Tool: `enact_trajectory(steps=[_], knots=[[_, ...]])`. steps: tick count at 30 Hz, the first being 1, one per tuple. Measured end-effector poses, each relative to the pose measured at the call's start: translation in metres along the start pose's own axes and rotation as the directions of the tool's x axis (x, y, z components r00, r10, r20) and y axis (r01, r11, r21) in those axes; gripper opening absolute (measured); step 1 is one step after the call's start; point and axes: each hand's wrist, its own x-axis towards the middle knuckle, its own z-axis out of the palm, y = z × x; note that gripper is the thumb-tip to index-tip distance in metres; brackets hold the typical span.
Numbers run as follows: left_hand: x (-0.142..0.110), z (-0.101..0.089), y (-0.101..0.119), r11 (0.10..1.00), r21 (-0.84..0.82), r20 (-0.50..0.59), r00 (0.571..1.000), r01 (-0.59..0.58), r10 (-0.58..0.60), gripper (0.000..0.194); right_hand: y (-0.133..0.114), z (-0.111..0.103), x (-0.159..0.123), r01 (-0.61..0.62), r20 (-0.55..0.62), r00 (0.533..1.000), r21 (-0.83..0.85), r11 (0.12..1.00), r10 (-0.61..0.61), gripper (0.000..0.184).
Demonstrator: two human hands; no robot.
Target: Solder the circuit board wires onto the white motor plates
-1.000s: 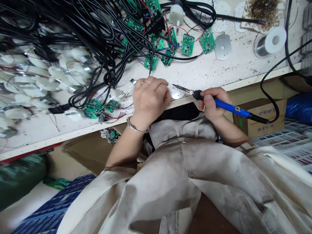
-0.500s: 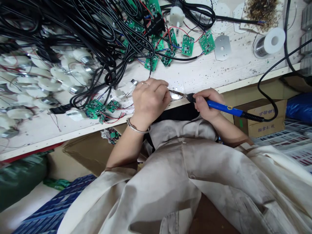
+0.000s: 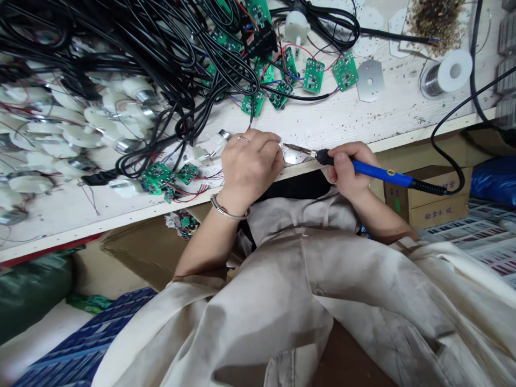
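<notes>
My left hand rests on the bench's front edge, its curled fingers over a thin silver metal plate. My right hand grips a blue-handled soldering iron like a pen. The iron's metal tip reaches left over the plate, right beside my left fingertips. Whatever lies under those fingers is hidden. A white plastic motor unit lies just left of my left hand.
Tangled black cables and wired green circuit boards cover the bench's far side. White motor units are heaped at left. A solder spool sits at right. The iron's black cord loops down past the bench edge toward a cardboard box.
The soldering iron has swung from a downward slant to a flatter angle, bringing its tip next to my left fingertips. My left hand has stayed in place.
</notes>
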Motion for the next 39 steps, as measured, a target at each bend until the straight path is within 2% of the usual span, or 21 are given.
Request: enact_trajectory(steps=[3,8,14,20,23,26,28,31,33,36,39], knots=[[0.0,0.0,0.001,1.0,0.013,-0.007,1.0,-0.005,0.005,0.014,0.002,0.002,-0.001,0.07,-0.107,0.992,0.046,0.996,-0.065,0.037],[0.0,0.001,0.002,0.998,0.051,-0.032,0.999,-0.02,0.022,0.014,0.004,0.005,-0.003,0.091,-0.129,0.988,0.08,0.993,-0.08,0.032],[0.001,-0.001,0.003,1.0,0.0,0.007,1.0,0.006,-0.006,0.015,0.005,0.006,-0.002,0.172,-0.174,0.975,0.18,0.969,-0.141,0.026],[0.003,-0.007,0.007,1.0,0.008,0.04,0.999,0.006,-0.007,0.017,0.004,0.011,0.0,0.186,-0.235,0.963,0.224,0.957,-0.132,0.032],[0.002,-0.01,0.009,0.999,0.041,0.033,0.999,-0.035,0.034,0.019,0.004,0.012,0.0,0.21,-0.257,0.955,0.231,0.95,-0.148,0.03],[0.0,-0.016,0.01,0.99,0.102,0.035,0.995,-0.101,0.098,0.02,0.007,0.008,0.005,0.273,-0.353,0.916,0.202,0.941,-0.19,0.025],[0.002,-0.023,0.011,0.983,0.129,0.052,0.991,-0.131,0.126,0.022,0.009,0.002,0.012,0.343,-0.461,0.857,0.176,0.923,-0.231,0.022],[0.016,-0.029,0.017,0.98,0.152,0.057,0.992,-0.124,0.117,0.026,0.013,-0.008,0.027,0.395,-0.58,0.776,0.142,0.908,-0.247,0.02],[0.036,-0.026,0.024,0.981,0.152,0.061,0.992,-0.121,0.113,0.026,0.016,-0.012,0.036,0.39,-0.622,0.75,0.137,0.91,-0.227,0.021],[0.073,-0.009,0.034,0.98,0.131,0.117,0.984,-0.15,0.135,0.026,0.02,-0.014,0.044,0.365,-0.656,0.733,0.156,0.918,-0.18,0.024],[0.102,0.004,0.036,0.975,0.136,0.226,0.964,-0.177,0.143,0.034,0.025,-0.014,0.046,0.345,-0.666,0.73,0.16,0.925,-0.157,0.027]])
